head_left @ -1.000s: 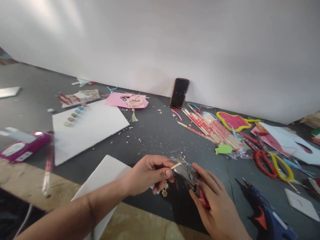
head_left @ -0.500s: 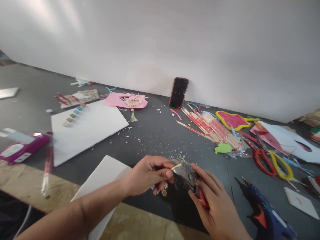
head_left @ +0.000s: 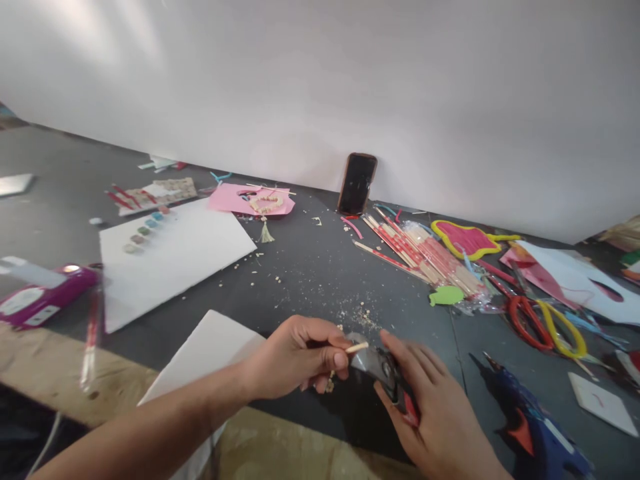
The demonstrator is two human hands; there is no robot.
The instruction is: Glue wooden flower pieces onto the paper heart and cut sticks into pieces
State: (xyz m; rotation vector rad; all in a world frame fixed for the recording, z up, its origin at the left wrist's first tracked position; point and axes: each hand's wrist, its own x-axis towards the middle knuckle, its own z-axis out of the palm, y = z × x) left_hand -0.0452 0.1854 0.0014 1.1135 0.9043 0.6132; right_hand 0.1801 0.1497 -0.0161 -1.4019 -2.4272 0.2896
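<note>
Pinched between thumb and fingers of my left hand [head_left: 307, 353] is a thin pale wooden stick [head_left: 357, 348], its short end poking out to the right. My right hand [head_left: 430, 393] is wrapped round pliers [head_left: 377, 367] with a grey metal head and red on the handles. The head of the pliers lies close by the stick's end; whether it touches I cannot tell. Small pale wooden bits [head_left: 330, 383] show just below my left fingers. Crumbs and chips [head_left: 363, 313] are scattered on the dark table beyond my hands.
A phone [head_left: 357, 183] leans on the wall. Packed chopsticks [head_left: 415, 253], scissors [head_left: 530, 323] and a blue glue gun [head_left: 535, 417] lie to the right. White boards [head_left: 175, 260], a pink sheet with a tasselled bead loop [head_left: 265, 203] and a purple device [head_left: 50, 297] lie left.
The stick's end has turned from slanting upward to nearly level and moved slightly right and down. The pliers have shifted a little downward in my right hand.
</note>
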